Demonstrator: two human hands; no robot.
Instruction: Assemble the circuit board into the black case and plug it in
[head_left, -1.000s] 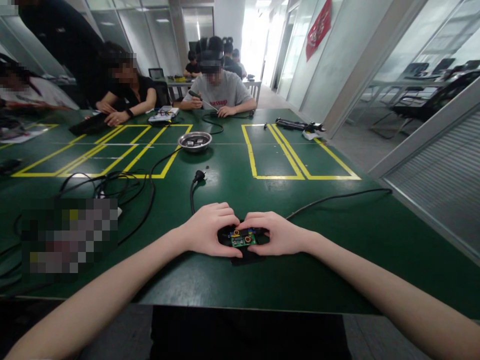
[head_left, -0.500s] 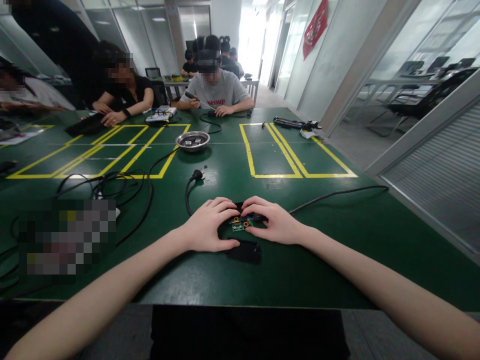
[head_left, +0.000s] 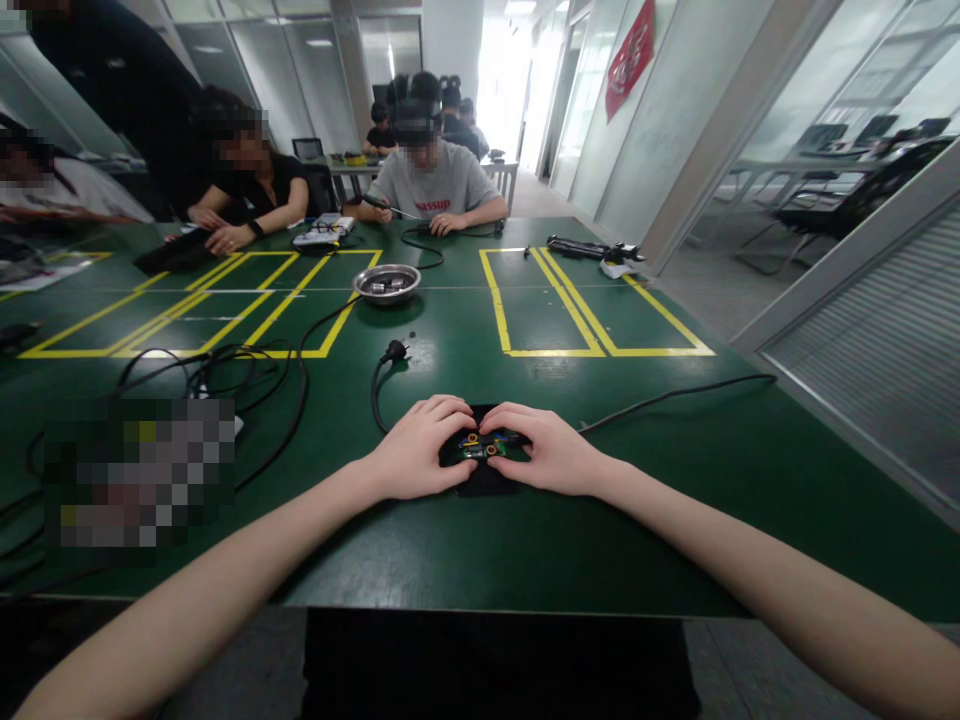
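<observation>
A small circuit board [head_left: 480, 449] with copper-ringed coils lies close in front of me, between my hands. My left hand [head_left: 420, 447] curves around its left side, fingertips at the far edge and thumb at the near edge. From the other side my right hand [head_left: 551, 448] grips it the same way, forefinger and thumb bent in. A flat black case piece [head_left: 487, 481] shows just below the board, and more black shows beyond the fingertips; whether these are one part I cannot tell. The board's outer ends are hidden by my fingers.
A black plug [head_left: 394, 351] on a cord lies ahead. Beyond it stands a metal bowl [head_left: 386, 286] with small parts. Tangled black cables [head_left: 225, 370] and a blurred-out object [head_left: 142, 475] are on the left. Another cord [head_left: 675, 397] runs right. Several people sit across the table.
The black case piece has moved away from me, partly under the board. My left thumb has shifted from that piece up to the board's near edge. My right hand has hardly moved.
</observation>
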